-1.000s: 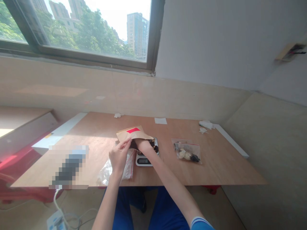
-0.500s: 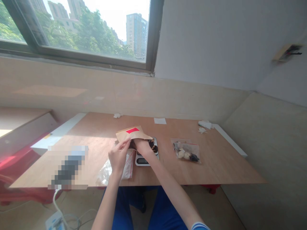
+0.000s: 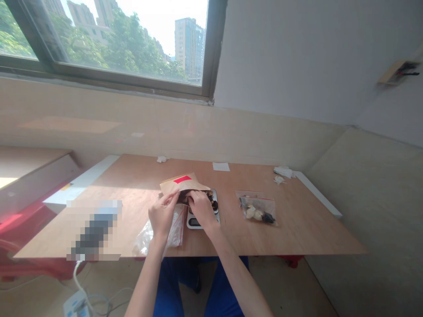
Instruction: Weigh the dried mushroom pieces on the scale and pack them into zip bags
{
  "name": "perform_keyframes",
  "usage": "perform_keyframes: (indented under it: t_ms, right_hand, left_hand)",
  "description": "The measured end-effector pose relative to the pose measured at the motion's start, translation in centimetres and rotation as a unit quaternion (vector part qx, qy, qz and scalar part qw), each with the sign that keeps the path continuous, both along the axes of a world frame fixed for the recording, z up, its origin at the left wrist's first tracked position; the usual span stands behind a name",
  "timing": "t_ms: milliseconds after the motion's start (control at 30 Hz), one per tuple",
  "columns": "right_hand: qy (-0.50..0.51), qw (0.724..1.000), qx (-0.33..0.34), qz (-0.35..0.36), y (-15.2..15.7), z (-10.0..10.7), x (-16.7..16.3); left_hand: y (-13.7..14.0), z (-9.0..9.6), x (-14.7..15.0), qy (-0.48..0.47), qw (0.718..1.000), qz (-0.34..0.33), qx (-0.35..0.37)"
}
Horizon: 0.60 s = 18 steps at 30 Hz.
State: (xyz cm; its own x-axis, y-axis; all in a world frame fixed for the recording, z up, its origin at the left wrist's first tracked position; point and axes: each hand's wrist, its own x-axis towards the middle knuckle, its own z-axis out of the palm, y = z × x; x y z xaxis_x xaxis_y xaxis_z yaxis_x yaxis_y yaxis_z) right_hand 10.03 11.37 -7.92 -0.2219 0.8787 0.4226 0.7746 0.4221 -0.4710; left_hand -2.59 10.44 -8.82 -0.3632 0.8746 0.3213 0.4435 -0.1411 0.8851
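A brown kraft paper bag (image 3: pixel 201 182) with a red label lies tilted, its dark open mouth facing me. My left hand (image 3: pixel 161 215) pinches the left side of its mouth between thumb and fingers. At the right side of the opening is my right hand (image 3: pixel 202 208), fingers bent together with their tips partly hidden in the mouth; what they hold cannot be made out. Under the bag and right hand stands a white kitchen scale (image 3: pixel 194 223), with dark dried pieces (image 3: pixel 214 205) showing at its right. A clear zip bag (image 3: pixel 175 233) lies beneath my left wrist.
On the right lie clear zip bags (image 3: pixel 257 212) holding pale and dark pieces. A white paper (image 3: pixel 221 167) and crumpled scraps (image 3: pixel 280 175) lie along the back of the wooden table (image 3: pixel 307 224). A blurred-out object (image 3: pixel 95 231) with a white cable lies left.
My right hand has drawn back out of the bag, so its knuckles and fingers now show at the mouth. My left hand keeps its pinch and the bag has barely moved.
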Motion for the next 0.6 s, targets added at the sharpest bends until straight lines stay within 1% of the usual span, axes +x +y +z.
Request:
perform_keyframes:
  t_ms: [67, 167, 267, 333, 367, 433, 500, 600]
  right_hand:
    - [0.101, 0.995, 0.015, 0.009, -0.6, 0.0, 0.5]
    - [0.242, 0.97, 0.033, -0.008, -1.4, 0.0, 1.6]
    - [0.33, 0.942, 0.037, -0.047, -2.2, -0.5, 3.2]
    - [0.357, 0.931, 0.03, -0.071, -2.5, -1.4, 4.3]
    - [0.358, 0.93, 0.027, -0.081, -2.7, -2.0, 4.9]
    - [0.329, 0.939, 0.03, -0.095, -2.8, -3.2, 5.8]
    - [0.272, 0.957, 0.046, -0.093, -2.9, -4.5, 6.3]
    - [0.164, 0.982, 0.066, -0.07, -2.8, -6.1, 6.4]
  left_hand:
    - [0.0, 0.2, 0.0, 0.005, 1.0, -0.001, 0.002]
    - [-0.1, 0.4, -0.1, 0.01, 1.0, 0.002, 0.0]
    - [0.1, 0.5, -0.3, 0.01, 1.0, 0.01, 0.002]
    - [0.2, 0.6, -0.5, 0.006, 1.0, 0.02, 0.004]
    - [0.3, 0.6, -0.6, 0.003, 1.0, 0.025, 0.005]
    - [0.4, 0.8, -0.7, -0.004, 0.999, 0.033, 0.005]
    - [0.4, 0.8, -0.7, -0.006, 0.999, 0.034, 0.006]
    - [0.3, 0.9, -0.6, -0.002, 1.0, 0.031, 0.005]
